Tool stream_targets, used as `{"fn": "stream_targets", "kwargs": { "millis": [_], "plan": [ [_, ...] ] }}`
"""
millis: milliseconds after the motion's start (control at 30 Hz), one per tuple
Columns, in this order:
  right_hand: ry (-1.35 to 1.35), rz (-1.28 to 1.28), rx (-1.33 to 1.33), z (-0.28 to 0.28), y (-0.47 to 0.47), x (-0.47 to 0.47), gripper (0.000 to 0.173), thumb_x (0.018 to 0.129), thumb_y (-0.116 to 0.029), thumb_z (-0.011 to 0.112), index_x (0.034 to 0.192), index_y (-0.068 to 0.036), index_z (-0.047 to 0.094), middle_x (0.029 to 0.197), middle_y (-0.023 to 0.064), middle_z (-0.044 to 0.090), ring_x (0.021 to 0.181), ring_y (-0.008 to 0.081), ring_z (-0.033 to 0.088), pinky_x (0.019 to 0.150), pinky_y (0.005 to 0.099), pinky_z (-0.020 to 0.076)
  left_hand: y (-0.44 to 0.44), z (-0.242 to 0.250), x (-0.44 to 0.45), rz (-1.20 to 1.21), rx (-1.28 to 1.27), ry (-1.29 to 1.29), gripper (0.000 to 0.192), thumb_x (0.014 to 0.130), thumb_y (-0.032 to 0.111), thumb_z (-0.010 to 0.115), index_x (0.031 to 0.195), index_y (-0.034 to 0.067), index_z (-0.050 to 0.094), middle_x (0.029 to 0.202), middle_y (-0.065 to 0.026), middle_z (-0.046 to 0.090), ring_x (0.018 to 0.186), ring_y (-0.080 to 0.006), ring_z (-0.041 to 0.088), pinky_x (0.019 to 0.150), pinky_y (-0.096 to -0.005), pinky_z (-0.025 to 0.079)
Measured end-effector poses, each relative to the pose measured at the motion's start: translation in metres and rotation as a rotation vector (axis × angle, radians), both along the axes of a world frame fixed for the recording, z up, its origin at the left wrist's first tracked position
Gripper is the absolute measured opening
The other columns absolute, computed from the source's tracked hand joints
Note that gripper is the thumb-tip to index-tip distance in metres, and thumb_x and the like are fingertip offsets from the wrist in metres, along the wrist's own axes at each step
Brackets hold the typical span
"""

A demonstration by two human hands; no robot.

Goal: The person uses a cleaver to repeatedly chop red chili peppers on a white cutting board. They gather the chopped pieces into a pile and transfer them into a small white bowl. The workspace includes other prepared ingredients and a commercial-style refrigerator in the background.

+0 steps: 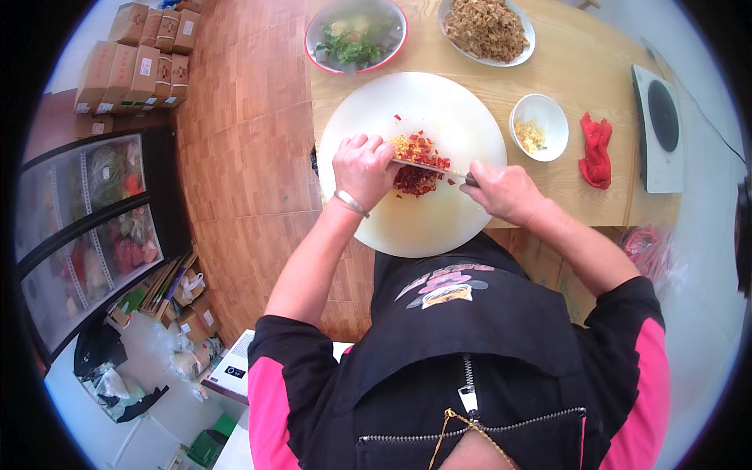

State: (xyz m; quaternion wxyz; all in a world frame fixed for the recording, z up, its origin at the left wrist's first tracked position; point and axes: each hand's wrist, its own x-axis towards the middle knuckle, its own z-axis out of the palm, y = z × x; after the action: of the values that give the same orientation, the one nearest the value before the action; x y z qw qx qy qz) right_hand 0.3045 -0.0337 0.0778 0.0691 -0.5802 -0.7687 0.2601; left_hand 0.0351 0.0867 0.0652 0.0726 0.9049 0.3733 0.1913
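Observation:
A round white cutting board (435, 229) lies at the edge of the wooden table, with chopped red chili (417, 182) and pale yellow bits heaped near its middle. My right hand (506, 191) grips the dark handle of a kitchen knife (429, 166), whose blade lies across the heap, seen nearly edge-on. My left hand (365, 167), with a bangle at the wrist, has its fingers curled at the far end of the blade and appears to hold it there. Right of the board stands a white bowl (555, 120) with minced garlic-like bits.
Beyond the board stand a red-rimmed bowl (404, 35) with chopped greens and a white bowl (530, 41) of brown shredded food. To the right lie a red cloth (596, 153) and an electric hotplate (649, 135). A glass-door fridge (167, 188) and cardboard boxes (126, 64) stand left.

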Motion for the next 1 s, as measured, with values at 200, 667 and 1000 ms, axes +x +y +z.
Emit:
{"fn": "stream_targets", "kwargs": {
  "millis": [200,667,1000],
  "plan": [
    [-0.097,0.087,-0.121,0.049,0.077,0.012,0.037,0.103,-0.042,0.063,0.107,-0.005,0.057,0.078,0.0187,0.071,0.077,0.0427,0.072,0.069,0.0553,0.0570,0.036,0.007,-0.001,0.092,-0.073,-0.016,0.024,0.070,0.026,0.092,0.074,0.015,0.071,0.078,-0.0012,0.069,0.081,-0.0248,0.066,0.070,-0.0399,0.053],
    [-0.102,0.028,-0.137,0.026,0.035,0.002,0.036,0.102,-0.038,0.065,0.107,-0.004,0.055,0.076,0.0181,0.071,0.072,0.0409,0.072,0.065,0.0513,0.0576,0.010,-0.006,0.000,0.064,-0.065,-0.045,0.025,0.064,0.022,0.089,0.068,0.014,0.066,0.074,-0.0019,0.063,0.076,-0.0259,0.061,0.069,-0.0402,0.049],
    [-0.088,-0.005,-0.136,0.035,0.019,-0.004,0.036,0.100,-0.038,0.069,0.099,-0.004,0.055,0.086,0.0156,0.074,0.074,0.0394,0.072,0.062,0.0491,0.0574,0.012,-0.003,-0.002,-0.006,-0.073,-0.023,0.026,0.062,0.020,0.091,0.071,0.015,0.067,0.073,-0.0020,0.064,0.075,-0.0250,0.062,0.070,-0.0389,0.052]
  ]
}}
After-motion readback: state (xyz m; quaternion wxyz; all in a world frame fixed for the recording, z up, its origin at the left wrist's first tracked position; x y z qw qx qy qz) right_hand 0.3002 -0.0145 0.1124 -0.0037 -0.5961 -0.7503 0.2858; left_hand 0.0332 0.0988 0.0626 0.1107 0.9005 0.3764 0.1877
